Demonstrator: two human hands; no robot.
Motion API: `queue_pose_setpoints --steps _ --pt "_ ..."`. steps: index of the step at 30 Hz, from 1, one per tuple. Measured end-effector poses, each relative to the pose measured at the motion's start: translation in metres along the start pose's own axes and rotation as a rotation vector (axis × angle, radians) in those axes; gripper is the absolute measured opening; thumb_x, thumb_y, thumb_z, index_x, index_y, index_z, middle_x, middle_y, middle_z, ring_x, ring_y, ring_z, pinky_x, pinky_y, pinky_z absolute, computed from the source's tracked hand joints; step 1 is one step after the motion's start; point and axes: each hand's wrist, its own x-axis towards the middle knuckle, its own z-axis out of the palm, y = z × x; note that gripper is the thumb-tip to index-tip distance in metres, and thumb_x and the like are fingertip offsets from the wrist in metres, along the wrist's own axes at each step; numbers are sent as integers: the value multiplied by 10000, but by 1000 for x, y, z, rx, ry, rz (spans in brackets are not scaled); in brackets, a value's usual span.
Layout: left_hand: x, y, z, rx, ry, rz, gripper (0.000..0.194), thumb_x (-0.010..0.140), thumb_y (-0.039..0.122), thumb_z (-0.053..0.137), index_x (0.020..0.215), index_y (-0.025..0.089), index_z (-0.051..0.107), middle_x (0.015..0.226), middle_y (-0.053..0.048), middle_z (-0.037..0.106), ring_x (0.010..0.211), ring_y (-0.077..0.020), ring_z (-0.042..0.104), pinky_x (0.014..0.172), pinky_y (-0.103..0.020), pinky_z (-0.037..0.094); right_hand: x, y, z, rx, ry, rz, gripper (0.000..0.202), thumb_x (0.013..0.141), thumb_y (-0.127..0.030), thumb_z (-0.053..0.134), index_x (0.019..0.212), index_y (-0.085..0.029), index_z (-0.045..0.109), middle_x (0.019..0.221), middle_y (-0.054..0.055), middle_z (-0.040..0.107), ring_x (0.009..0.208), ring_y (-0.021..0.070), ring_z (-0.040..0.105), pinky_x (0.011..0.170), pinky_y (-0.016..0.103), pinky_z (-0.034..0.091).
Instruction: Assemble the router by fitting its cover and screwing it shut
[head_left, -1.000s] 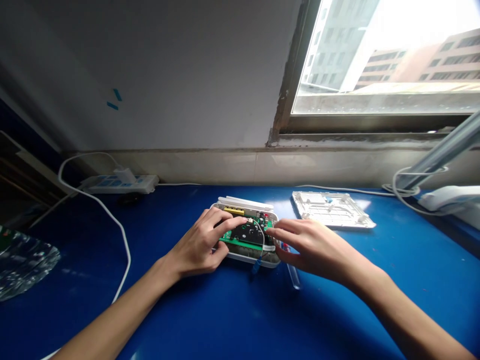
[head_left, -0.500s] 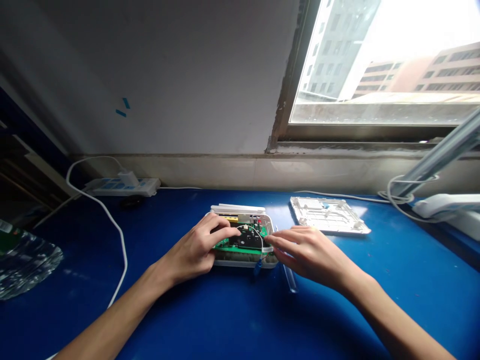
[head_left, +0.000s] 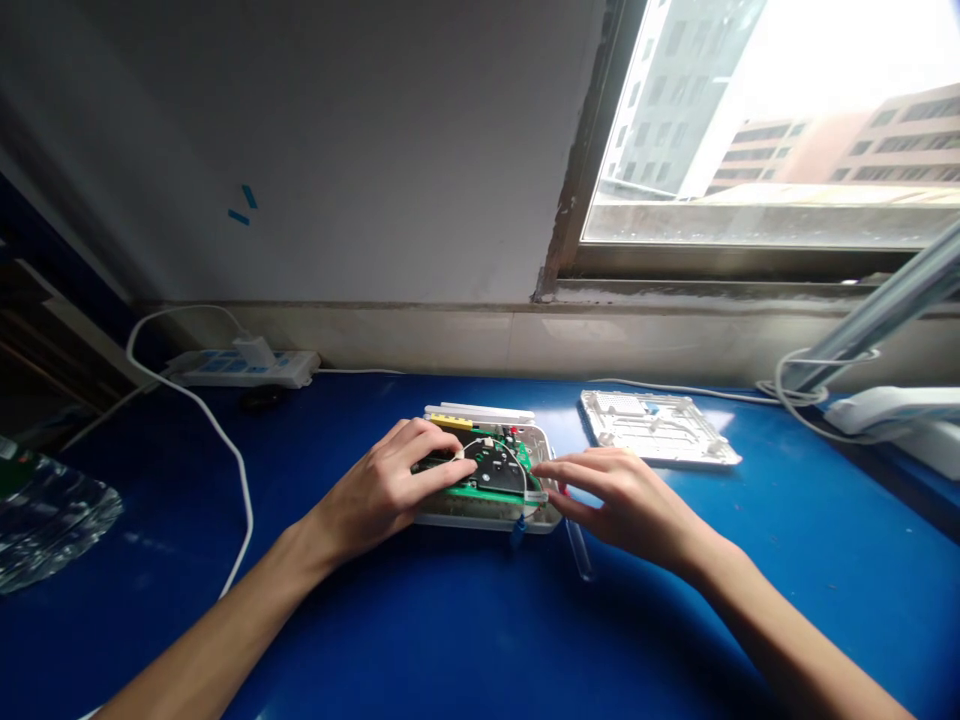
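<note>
A clear rod (head_left: 580,555) lies on the blue desk (head_left: 420,640), its far end beside the right hand (head_left: 546,482), whose loosely bent fingers reach the right end of an open white casing (head_left: 480,522); whether they grip anything cannot be told. The casing lies between the hands, long axis left to right. The left hand (head_left: 463,457), extending nearer its middle, curls partly closed over the circuit board (head_left: 487,494) inside, fingertips beside a white wire (head_left: 520,466); a pinch is not discernible. Farther right rests a white cover (head_left: 664,430). Compared with one second earlier, the left fingertips stand leftward, apart from the small connector (head_left: 489,441).
</note>
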Motion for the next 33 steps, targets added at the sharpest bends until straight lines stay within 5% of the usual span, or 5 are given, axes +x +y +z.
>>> queue_pose_setpoints --steps 12,16,23,29,33 --pt "-1 -10 -20 70 151 114 426 1067 91 506 1434 256 644 1269 -80 785 1187 -232 739 1068 -444 580 10 -1 -7 307 100 276 232 1021 -295 570 1143 -227 755 1068 85 808 851 196 742 733 326 600" --pt "-3 -10 -16 149 218 140 452 1053 65 543 1478 209 597 1344 -96 749 1277 -239 695 1118 -460 552 27 2 -7 389 91 394 381 999 -414 634 1343 -254 671 1199 99 773 906 219 726 813 394 606" --pt "-4 -8 -13 279 242 135 462 1044 32 534 1463 214 608 1467 -95 666 1410 -251 587 1197 -483 480 44 -2 2 1136 37 597 548 866 -460 812 1332 -259 603 1054 51 802 1047 268 762 900 422 616" --pt "-4 -6 2 152 341 -128 777 947 -51 601 1556 411 462 1714 -60 320 1495 -325 448 1173 -561 492 41 -2 4 1220 146 671 483 769 -411 901 1114 -256 600 996 33 808 919 247 784 751 352 624" --pt "1 -5 15 27 489 -431 745 948 42 652 1561 390 413 1673 -105 337 1442 -327 496 1123 -557 525 40 1 7 1233 223 648 486 780 -414 894 1109 -274 564 999 22 809 909 242 786 777 374 628"
